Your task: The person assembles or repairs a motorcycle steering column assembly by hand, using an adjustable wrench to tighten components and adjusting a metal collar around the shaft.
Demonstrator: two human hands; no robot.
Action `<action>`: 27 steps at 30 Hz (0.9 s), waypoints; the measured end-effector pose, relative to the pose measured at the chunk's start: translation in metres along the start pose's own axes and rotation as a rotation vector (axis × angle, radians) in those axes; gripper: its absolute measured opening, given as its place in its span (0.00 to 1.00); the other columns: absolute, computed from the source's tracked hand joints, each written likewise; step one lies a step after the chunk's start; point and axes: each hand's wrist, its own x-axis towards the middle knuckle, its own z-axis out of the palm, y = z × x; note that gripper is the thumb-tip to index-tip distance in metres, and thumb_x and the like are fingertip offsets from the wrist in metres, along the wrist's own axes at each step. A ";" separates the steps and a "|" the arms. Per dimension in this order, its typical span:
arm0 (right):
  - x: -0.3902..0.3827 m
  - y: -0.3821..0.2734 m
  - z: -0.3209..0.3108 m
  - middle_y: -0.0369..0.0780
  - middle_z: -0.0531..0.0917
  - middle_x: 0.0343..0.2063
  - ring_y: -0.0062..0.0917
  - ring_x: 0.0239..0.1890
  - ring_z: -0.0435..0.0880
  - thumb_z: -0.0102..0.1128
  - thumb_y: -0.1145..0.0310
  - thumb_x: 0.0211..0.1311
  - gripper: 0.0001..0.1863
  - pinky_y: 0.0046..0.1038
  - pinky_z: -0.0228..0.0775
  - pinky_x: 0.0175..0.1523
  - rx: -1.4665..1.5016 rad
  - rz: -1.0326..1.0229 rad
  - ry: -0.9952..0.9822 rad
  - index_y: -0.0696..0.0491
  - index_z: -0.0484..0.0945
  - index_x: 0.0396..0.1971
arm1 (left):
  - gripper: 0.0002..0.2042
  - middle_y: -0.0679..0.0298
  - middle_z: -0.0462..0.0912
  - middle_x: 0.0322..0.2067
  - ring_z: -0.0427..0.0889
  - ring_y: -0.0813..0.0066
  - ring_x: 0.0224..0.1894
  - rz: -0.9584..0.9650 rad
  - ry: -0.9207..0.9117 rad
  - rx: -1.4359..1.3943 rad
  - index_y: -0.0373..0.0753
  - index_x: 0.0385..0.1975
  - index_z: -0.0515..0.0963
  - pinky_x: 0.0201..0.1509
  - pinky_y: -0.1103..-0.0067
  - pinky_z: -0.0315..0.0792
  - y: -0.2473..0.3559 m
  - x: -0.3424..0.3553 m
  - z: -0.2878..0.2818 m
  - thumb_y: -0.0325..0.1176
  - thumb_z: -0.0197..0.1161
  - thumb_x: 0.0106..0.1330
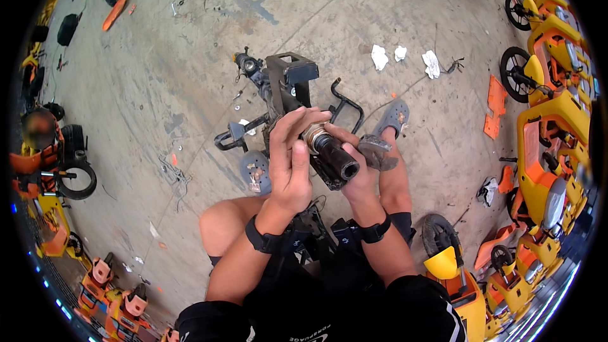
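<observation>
A black metal frame [278,85] stands on the floor before my legs, with a bracket at its far end and a bent black bar [348,111] on its right. Its black tube [335,157] points up toward me, hollow at the end. Around the tube sits a brass-coloured ring nut [315,136]. My left hand [291,158] curls its fingers and thumb about the ring nut from the left. From the right, my right hand [359,174] is closed around the tube; its palm side is hidden. A worn grey metal piece [378,152] shows beside the right fingers; what it joins is hidden.
Yellow and orange scooters [544,164] line the right side, and more scooters [47,171] stand at the left. Crumpled white papers [379,57] and an orange panel [495,106] lie on the concrete floor. A scooter wheel [438,234] stands close by my right elbow.
</observation>
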 end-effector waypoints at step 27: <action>0.000 -0.001 0.029 0.40 0.80 0.45 0.23 0.48 0.76 0.50 0.63 0.64 0.18 0.26 0.67 0.55 0.151 -0.056 -0.005 0.60 0.77 0.47 | 0.16 0.51 0.76 0.45 0.76 0.64 0.48 -0.018 0.059 -0.025 0.37 0.57 0.61 0.56 0.70 0.65 -0.003 0.002 -0.001 0.33 0.45 0.72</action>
